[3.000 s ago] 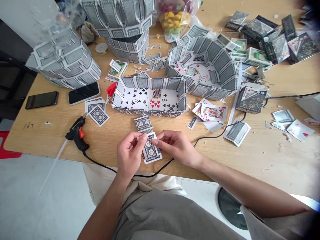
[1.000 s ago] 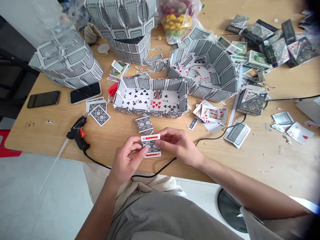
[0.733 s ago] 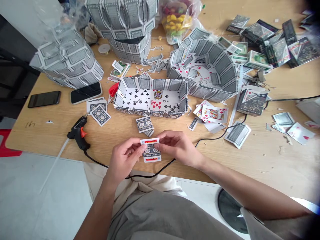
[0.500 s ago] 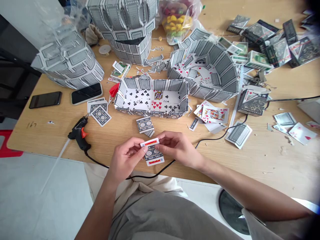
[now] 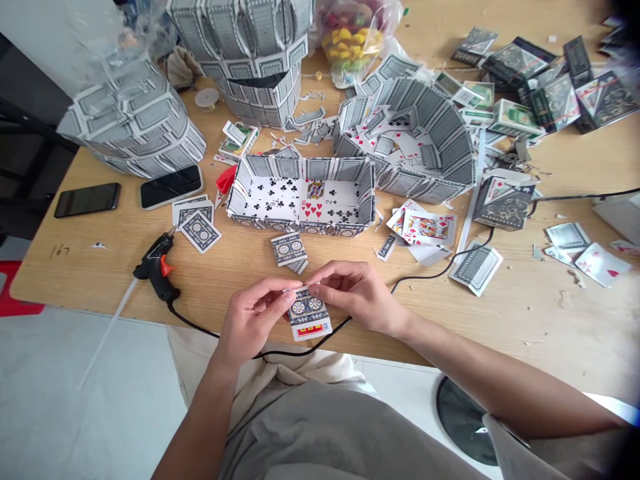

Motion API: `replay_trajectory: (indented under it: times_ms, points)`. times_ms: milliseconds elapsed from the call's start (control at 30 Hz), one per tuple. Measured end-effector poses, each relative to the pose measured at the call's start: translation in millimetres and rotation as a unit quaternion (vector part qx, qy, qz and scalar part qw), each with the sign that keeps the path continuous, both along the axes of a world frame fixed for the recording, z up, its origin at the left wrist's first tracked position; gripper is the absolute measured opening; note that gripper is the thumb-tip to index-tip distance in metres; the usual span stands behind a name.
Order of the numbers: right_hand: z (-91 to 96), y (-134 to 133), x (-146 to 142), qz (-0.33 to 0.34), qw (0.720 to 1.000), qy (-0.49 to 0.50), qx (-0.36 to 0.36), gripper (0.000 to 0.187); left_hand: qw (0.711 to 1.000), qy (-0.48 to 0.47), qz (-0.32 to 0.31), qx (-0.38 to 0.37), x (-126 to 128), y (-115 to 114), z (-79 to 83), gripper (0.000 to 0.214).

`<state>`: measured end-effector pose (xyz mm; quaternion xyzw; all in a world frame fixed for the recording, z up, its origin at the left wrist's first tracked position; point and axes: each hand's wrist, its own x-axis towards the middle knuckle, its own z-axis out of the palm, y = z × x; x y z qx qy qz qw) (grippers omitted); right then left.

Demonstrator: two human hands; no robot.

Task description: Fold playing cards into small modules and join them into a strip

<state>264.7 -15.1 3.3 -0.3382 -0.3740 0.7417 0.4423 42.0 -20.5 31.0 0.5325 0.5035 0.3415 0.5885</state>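
Note:
Between both hands, near the table's front edge, is a folded playing card point(image 5: 309, 309) with a dark blue patterned back and a red-and-yellow printed strip at its lower end. My left hand point(image 5: 257, 317) pinches its upper left corner between thumb and fingers. At the upper right, my right hand point(image 5: 355, 293) pinches the same edge, its thumb on the card. A small stack of folded cards point(image 5: 289, 249) lies just beyond my hands. Behind it stands a rectangular box made of playing cards point(image 5: 300, 227), its floor showing clubs and hearts.
A glue gun point(image 5: 157, 267) lies at left, its black cord point(image 5: 420, 278) crossing beneath my hands. Two phones point(image 5: 171, 187), loose cards point(image 5: 200, 230) and a card-built bag point(image 5: 135, 127) are beyond it. A curved card basket point(image 5: 425, 183) and several card boxes point(image 5: 555, 100) stand at right.
The card's upper flap, whose red strip showed before, is now folded so only its edge is seen. The lower end's red-and-yellow print shows more. Both hands stay in nearly the same place.

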Motion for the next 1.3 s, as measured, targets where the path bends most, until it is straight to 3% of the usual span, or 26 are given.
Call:
replay_trajectory:
  times_ms: [167,333,667,767,900,1000,1100,1300]
  points:
    - [3.3,1.4,0.9,-0.02,1.0,-0.009,0.011,0.01,0.999,-0.046,0.007,0.0,1.0,-0.2,-5.6,0.011]
    - [5.9,0.8,2.2,-0.01,0.999,-0.036,0.023,0.011,0.997,-0.072,0.014,-0.012,0.9,-1.4,-7.8,0.017]
    - [7.0,-1.9,2.7,-0.022,0.975,-0.18,0.128,0.015,0.998,0.044,0.044,-0.006,7.4,2.4,-0.6,0.03]
    - [10.5,-2.3,3.6,0.002,0.979,-0.165,0.122,0.017,0.997,0.062,0.04,-0.007,4.3,3.8,0.3,0.028]
    - [9.7,-2.6,2.2,0.01,0.989,-0.131,0.064,0.037,0.996,0.084,0.036,0.026,3.3,1.4,2.3,0.023]
    - [3.0,-2.1,-0.3,0.01,0.987,-0.154,0.038,0.038,0.992,0.11,0.02,0.067,5.5,-2.8,3.0,0.019]
    - [-1.7,-1.8,-1.1,0.007,0.984,-0.17,0.048,0.036,0.99,0.115,0.019,0.082,9.0,-6.7,3.5,0.019]
    - [4.2,-2.3,1.6,-0.032,0.972,-0.209,0.099,0.034,0.99,0.136,0.024,0.036,16.1,-10.2,9.8,0.022]
